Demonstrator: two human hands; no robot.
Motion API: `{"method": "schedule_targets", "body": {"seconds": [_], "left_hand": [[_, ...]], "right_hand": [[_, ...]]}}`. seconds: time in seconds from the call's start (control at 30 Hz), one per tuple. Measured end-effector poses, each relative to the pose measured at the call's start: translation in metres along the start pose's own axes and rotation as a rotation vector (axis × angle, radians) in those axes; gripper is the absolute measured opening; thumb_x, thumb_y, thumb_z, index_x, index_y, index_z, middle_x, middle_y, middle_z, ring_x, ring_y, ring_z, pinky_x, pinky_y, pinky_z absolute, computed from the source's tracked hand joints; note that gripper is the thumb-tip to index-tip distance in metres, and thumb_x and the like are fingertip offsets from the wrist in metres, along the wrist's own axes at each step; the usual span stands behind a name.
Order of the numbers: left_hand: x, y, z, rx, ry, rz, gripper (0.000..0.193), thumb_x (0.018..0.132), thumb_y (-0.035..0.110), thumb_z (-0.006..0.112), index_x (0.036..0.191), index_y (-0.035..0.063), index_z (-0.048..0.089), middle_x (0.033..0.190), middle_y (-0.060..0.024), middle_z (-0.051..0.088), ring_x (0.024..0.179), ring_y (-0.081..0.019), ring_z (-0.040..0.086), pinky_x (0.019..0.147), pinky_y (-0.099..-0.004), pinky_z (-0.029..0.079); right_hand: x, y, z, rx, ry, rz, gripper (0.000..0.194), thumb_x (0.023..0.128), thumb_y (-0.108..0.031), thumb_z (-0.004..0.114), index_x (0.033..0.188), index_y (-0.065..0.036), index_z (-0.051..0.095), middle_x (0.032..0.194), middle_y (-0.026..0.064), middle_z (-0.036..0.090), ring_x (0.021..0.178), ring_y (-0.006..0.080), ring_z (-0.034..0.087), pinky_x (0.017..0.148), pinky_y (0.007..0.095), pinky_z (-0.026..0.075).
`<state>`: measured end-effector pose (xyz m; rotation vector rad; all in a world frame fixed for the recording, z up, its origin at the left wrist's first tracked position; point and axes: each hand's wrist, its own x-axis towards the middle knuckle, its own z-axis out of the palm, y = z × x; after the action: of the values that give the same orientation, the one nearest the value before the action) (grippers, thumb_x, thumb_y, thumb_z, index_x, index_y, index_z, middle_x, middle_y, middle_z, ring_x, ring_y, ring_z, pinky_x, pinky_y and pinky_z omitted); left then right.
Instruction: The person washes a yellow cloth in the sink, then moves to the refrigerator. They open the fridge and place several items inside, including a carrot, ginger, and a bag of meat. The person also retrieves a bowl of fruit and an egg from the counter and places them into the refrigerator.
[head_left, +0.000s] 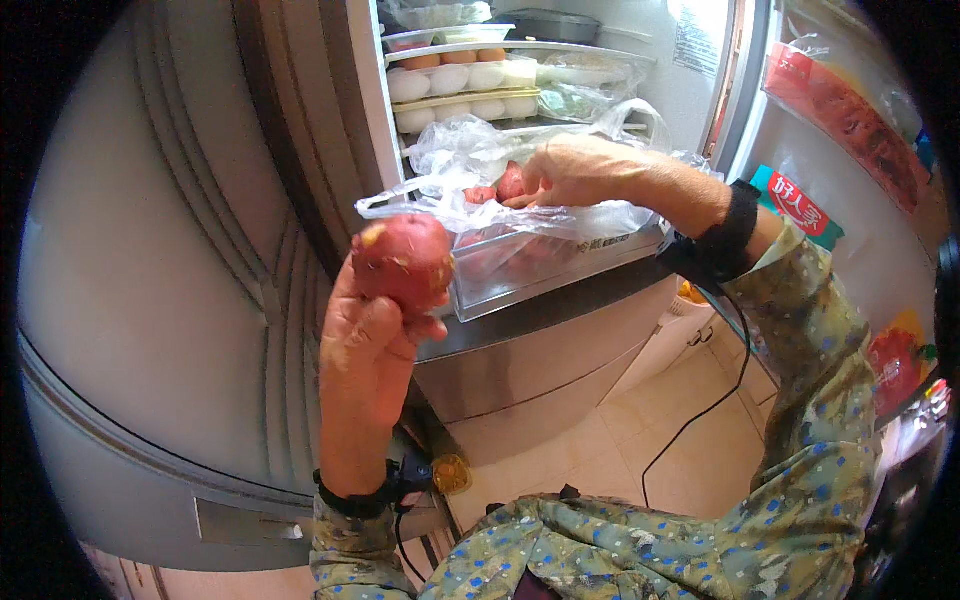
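My left hand (367, 360) grips a red-skinned potato (405, 262) with pale yellow patches, raised before the open refrigerator. My right hand (581, 171) reaches into a clear plastic bag (457, 199) lying in a transparent refrigerator drawer (495, 281). Its fingers touch or lie right beside a second red potato (511, 181); the hand's back hides whether they close around it. More red shapes show dimly through the bag and the drawer front.
Above the drawer, egg trays (465, 79) and covered food containers (547, 26) fill the shelves. To the right, the refrigerator door (847, 262) holds packets, including a red bag (832, 112). A black cable (701, 416) hangs from my right wrist.
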<state>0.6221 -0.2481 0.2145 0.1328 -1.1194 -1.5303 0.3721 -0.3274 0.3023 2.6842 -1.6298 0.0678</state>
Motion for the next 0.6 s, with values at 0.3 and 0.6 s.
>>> {"method": "schedule_targets", "body": {"seconds": [0.3, 0.6], "left_hand": [[-0.001, -0.011, -0.007, 0.013, 0.011, -0.146, 0.063, 0.074, 0.019, 0.073, 0.125, 0.0038, 0.040, 0.113, -0.0106, 0.054, 0.096, -0.0201, 0.059, 0.069, -0.0292, 0.054], [-0.011, -0.008, -0.013, 0.037, 0.042, -0.221, 0.065, 0.071, 0.020, 0.075, 0.124, 0.0043, 0.041, 0.113, -0.0096, 0.055, 0.096, -0.0184, 0.059, 0.070, -0.0283, 0.053]], "right_hand": [[0.051, 0.026, 0.025, -0.204, 0.007, -0.204, 0.018, 0.081, -0.027, 0.057, 0.083, -0.010, 0.063, 0.082, 0.0127, 0.062, 0.078, 0.0320, 0.058, 0.066, 0.0400, 0.046], [0.025, 0.026, 0.012, -0.213, 0.121, -0.441, 0.023, 0.082, -0.017, 0.051, 0.098, -0.007, 0.063, 0.102, 0.0137, 0.062, 0.097, 0.0265, 0.059, 0.080, 0.0326, 0.046]]}}
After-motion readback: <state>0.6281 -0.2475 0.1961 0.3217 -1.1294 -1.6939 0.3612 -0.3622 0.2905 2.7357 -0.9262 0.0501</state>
